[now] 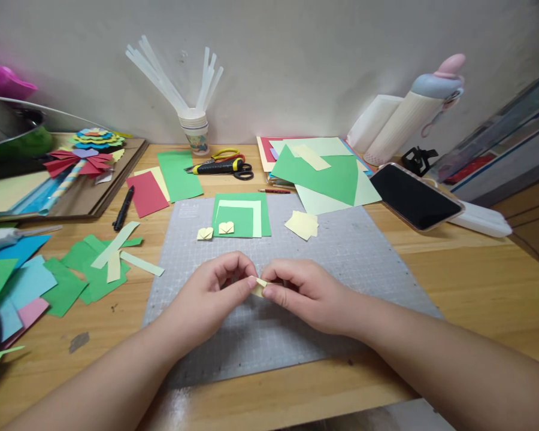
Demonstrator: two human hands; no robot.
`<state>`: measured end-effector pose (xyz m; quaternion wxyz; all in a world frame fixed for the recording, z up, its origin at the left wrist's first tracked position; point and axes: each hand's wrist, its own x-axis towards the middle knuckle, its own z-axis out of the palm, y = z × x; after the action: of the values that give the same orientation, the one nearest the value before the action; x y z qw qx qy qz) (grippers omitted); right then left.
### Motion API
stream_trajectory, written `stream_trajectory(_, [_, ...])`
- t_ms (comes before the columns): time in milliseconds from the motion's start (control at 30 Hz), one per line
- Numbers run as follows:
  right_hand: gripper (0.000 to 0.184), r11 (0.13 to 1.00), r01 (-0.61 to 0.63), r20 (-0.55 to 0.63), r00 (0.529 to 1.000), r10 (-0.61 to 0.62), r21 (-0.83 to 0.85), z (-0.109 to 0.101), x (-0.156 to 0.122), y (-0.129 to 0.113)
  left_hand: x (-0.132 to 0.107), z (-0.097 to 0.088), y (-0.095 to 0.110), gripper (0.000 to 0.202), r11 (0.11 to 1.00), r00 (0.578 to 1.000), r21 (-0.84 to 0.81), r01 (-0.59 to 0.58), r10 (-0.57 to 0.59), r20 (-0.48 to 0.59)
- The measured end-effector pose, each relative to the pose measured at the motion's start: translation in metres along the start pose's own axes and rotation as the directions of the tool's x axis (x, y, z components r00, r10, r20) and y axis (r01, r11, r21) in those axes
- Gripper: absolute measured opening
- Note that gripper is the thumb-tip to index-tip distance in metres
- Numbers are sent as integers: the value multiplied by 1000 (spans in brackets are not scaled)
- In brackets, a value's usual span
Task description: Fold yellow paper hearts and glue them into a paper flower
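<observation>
Between my two hands is a small folded piece of pale yellow paper, above the middle of a grey cutting mat. My left hand pinches its left side between thumb and fingers. On the other side, my right hand grips it the same way. The fingertips hide part of the folds. Just beyond my hands lie two folded yellow paper hearts, one of them resting on stacked green paper squares. Several loose pale yellow paper squares lie behind my right hand.
Green paper scraps and a black pen lie at left. Scissors and a utility knife sit behind the mat, near paper cups holding straws. A phone and a bottle stand at right, beside piled coloured sheets.
</observation>
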<state>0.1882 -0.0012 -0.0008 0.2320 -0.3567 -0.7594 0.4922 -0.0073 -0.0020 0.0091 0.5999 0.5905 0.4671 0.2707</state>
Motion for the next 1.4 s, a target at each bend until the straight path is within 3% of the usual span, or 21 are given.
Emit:
stream_trajectory(200, [16,996,66,-36,997,-68,-60,-1,2,2,1,-1,1,18,999,999,-44,25,-26,-21])
stream_trajectory(400, [14,987,114,-91,988,-125,-113,-1,1,5,0,0,-1,17,999,1000,44,1,0,-20])
stream_trajectory(533, [17,998,-30,-128,991,38,61,2,3,4,-3,1,0,13,974,992,206,-92,109,-71])
stream_trajectory(700, [20,942,-182,-88,973,215,282,5,5,6,-6,2,3,12,924,980,353,-144,183,-79])
stream_trajectory(867, [21,877,-188,-65,968,240,441,6,6,7,-3,2,2,13,980,986,194,-49,78,-147])
stream_trajectory(1033, [16,893,-170,-84,971,224,417,6,6,7,1,2,1,17,999,993,19,46,-44,-107])
stream_trajectory(1267, [15,934,-166,-105,972,208,315,6,4,5,-1,2,0,18,998,995,26,55,-52,-90])
stream_trajectory(1400, [27,879,-203,-61,966,253,431,8,5,5,-2,2,-3,16,998,996,66,22,-16,-84])
